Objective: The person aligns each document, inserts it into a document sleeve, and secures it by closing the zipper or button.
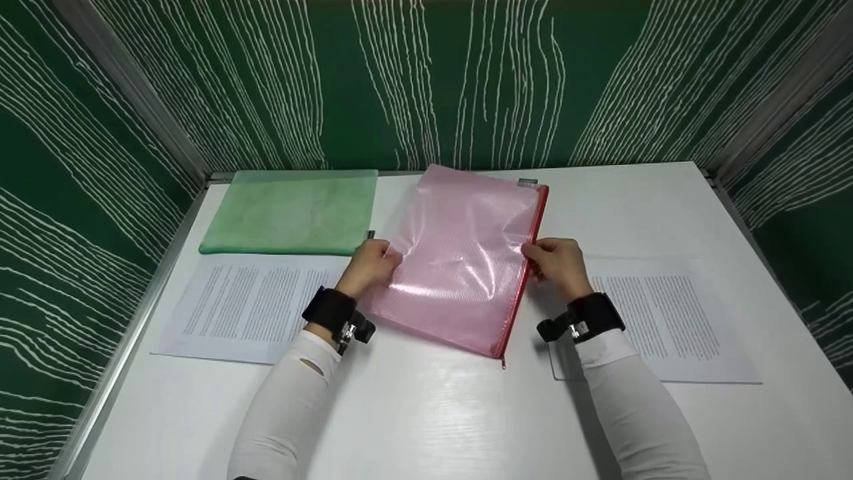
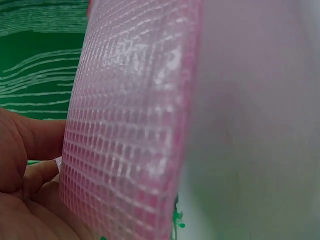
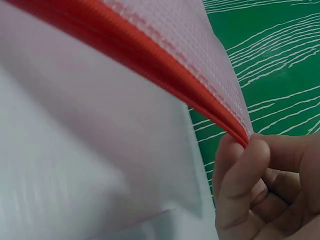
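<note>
A pink translucent zipper pouch (image 1: 460,260) is held up off the table at a tilt, its red zipper (image 3: 165,75) running down the right side. My left hand (image 1: 370,267) grips the pouch's left edge; in the left wrist view the thumb lies on one face of the meshed plastic (image 2: 120,120) and the fingers are partly behind it. On the other side, my right hand (image 1: 560,263) pinches the zippered edge between thumb and finger, which the right wrist view shows closely. The zipper pull (image 1: 504,363) hangs at the lower right corner.
A green zipper pouch (image 1: 293,210) lies at the back left of the white table (image 1: 433,427). Printed sheets (image 1: 226,307) lie in front of it, partly under my left arm. More printed sheets (image 1: 673,327) lie at the right, partly beneath my right arm.
</note>
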{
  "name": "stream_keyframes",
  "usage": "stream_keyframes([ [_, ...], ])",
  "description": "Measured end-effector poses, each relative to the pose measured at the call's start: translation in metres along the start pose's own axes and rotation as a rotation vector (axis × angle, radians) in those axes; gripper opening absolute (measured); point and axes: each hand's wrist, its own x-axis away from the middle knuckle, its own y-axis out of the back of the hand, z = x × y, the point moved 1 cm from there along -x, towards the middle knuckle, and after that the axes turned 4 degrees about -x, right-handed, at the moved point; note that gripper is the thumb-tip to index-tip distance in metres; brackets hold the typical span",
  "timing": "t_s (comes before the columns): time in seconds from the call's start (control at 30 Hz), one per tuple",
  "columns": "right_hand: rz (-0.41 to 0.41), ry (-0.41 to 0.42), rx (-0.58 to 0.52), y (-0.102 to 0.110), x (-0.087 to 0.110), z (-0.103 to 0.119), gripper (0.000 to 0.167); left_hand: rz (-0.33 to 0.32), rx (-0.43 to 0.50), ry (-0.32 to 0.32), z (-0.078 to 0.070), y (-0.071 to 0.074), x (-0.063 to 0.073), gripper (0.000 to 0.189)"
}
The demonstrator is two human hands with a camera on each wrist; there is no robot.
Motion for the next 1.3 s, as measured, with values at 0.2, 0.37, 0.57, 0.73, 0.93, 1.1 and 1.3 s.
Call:
stream_keyframes([
  [0.2, 0.005, -0.015, 0.091, -0.002, -0.012, -0.007, 0.026, 0.078, -0.07, 0.089, 0.006, -0.009, -0.009, 0.026],
  [0.37, 0.006, -0.017, 0.178, -0.004, -0.018, -0.011, 0.026, 0.075, -0.141, 0.096, 0.011, -0.016, -0.014, 0.032],
  [0.57, 0.006, -0.012, 0.276, -0.002, -0.022, -0.015, 0.025, 0.043, -0.2, 0.099, 0.014, -0.021, -0.017, 0.036],
  [0.73, 0.008, -0.027, 0.314, -0.001, -0.023, -0.014, 0.025, 0.018, -0.252, 0.099, 0.014, -0.023, -0.017, 0.024],
  [0.93, -0.019, -0.032, 0.326, -0.002, -0.024, -0.013, 0.024, -0.008, -0.243, 0.085, 0.01, -0.021, -0.014, 0.016],
  [1.1, -0.019, -0.034, 0.357, -0.002, -0.023, -0.012, 0.022, 0.0, -0.279, 0.072, 0.007, -0.023, -0.011, 0.026],
  [1.3, 0.005, -0.016, 0.359, 0.002, -0.019, -0.007, 0.025, 0.003, -0.455, 0.077, -0.002, -0.03, -0.011, 0.052],
])
